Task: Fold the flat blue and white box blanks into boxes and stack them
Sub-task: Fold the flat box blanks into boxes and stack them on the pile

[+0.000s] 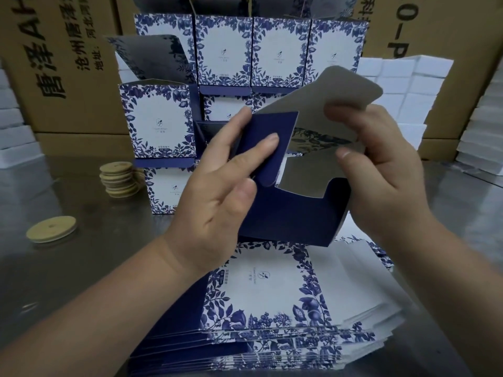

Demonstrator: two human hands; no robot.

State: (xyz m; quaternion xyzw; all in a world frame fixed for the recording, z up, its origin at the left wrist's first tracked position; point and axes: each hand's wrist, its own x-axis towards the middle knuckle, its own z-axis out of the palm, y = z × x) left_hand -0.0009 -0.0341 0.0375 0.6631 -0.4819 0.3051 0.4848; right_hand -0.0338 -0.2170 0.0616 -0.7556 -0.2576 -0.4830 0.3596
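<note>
Status: half-folded box [285, 213] is up in the air between both hands, above the pile of flat blanks [272, 295] at the near edge of the metal table [68, 268].

My left hand [226, 172] grips the box's left side. One fingertip is flat on the navy flap [272, 137], another finger runs along that flap's upper edge, and the thumb is on the navy panel below.

My right hand [381, 170] pinches the big grey flap [326, 104], with fingers curled over its right edge and the thumb pressed on the inner face. The flap stands up, tilted back, with its plain grey side facing me.

A second grey tab sits lower, between the two hands, and touches the navy panel.

Finished boxes [245, 50] are stacked in rows straight behind, floral faces toward me. Some lids are open.

Left of them:
- a small stack of wooden discs [119, 178]
- one single disc [51, 228], nearer me and apart from the stack

Brown cartons [68, 77] are at the back, and white foam blocks [402, 85] are stacked far right.
</note>
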